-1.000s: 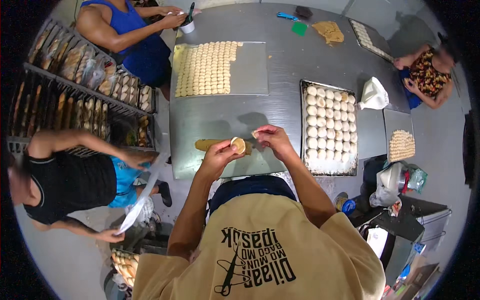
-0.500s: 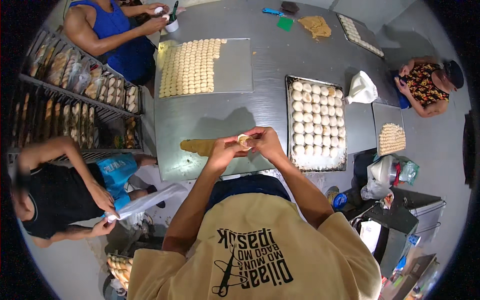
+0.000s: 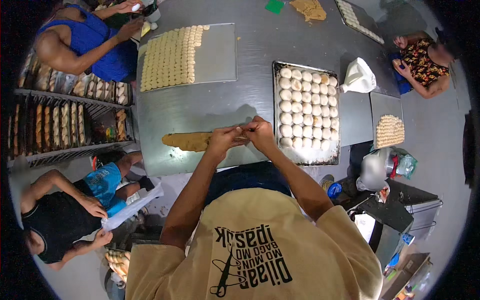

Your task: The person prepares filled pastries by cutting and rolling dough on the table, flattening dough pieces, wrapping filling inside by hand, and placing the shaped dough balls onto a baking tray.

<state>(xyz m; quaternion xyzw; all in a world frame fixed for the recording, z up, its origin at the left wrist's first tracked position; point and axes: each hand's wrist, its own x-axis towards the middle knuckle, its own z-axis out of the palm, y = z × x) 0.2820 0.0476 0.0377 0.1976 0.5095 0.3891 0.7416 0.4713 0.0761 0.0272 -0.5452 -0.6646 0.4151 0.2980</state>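
My left hand and my right hand meet over the steel table, fingers closed round a small piece of filled dough, which is mostly hidden by my fingers. Just left of my hands lies a long, flattish mass of brown filling. To the right is a dark-edged baking tray holding rows of several round white dough balls. Farther forward on the left sits a metal sheet covered partly with small shaped pieces.
Co-workers work around me. Bread racks stand at left. A white bag, another tray of small pieces and a brown lump lie on the tables. Bins and bags crowd the lower right.
My hands, apart a second ago, have come together, and the pale dough round is now largely covered by fingers. The view has shifted. The lower-left co-worker's hands and plastic sheet have moved.
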